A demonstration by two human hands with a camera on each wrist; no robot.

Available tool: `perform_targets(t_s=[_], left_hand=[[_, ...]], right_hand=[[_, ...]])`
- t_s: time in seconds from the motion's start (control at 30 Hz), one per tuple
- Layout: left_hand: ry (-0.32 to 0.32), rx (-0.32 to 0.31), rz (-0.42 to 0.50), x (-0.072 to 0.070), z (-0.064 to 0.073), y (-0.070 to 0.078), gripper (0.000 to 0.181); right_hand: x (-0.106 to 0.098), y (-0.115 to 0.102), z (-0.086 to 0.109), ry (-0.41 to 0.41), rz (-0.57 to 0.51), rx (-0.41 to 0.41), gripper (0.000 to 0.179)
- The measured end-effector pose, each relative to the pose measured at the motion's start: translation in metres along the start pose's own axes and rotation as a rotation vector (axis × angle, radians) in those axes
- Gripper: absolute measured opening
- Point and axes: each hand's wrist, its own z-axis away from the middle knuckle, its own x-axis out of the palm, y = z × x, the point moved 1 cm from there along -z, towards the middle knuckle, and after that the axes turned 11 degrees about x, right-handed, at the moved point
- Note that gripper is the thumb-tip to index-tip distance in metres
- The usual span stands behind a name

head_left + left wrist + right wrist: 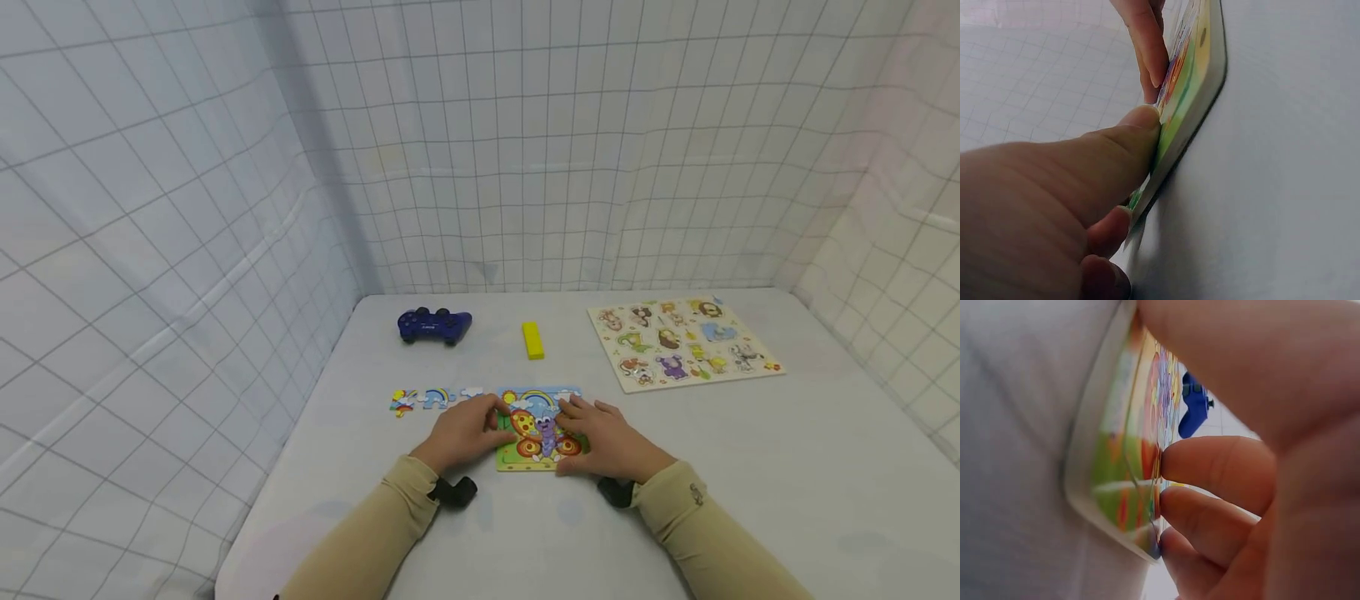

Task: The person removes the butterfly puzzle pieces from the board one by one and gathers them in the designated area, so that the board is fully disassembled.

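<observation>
A square jigsaw puzzle board (pixel 513 460) with a butterfly picture lies on the table in the head view. My left hand (pixel 467 432) holds its left side. In the left wrist view the thumb (pixel 1138 128) rests on the picture, with the other fingers curled at the edge. My right hand (pixel 611 437) lies over the right side, its fingertips touching the picture and its thumb by the near right corner. The right wrist view shows these fingers (pixel 1216 465) lightly bent, tips pressed on the picture face. Part of the board's right side is hidden under the right hand.
Loose jigsaw pieces (pixel 435 398) lie left of the board, partly behind the left hand. Farther back are a blue game controller (pixel 433 326) and a yellow block (pixel 532 340). An animal puzzle board (pixel 652 321) lies at the back right. Grid-patterned cloth walls (pixel 510 167) surround the table.
</observation>
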Motion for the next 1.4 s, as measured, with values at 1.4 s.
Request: perform_targets(t_s=[1.4], left_hand=[[0.011,-0.028,0.022,-0.001,0.001,0.0,0.04]], right_hand=[[0.008,-0.01,-0.001,-0.042,-0.012,-0.144,0.066]])
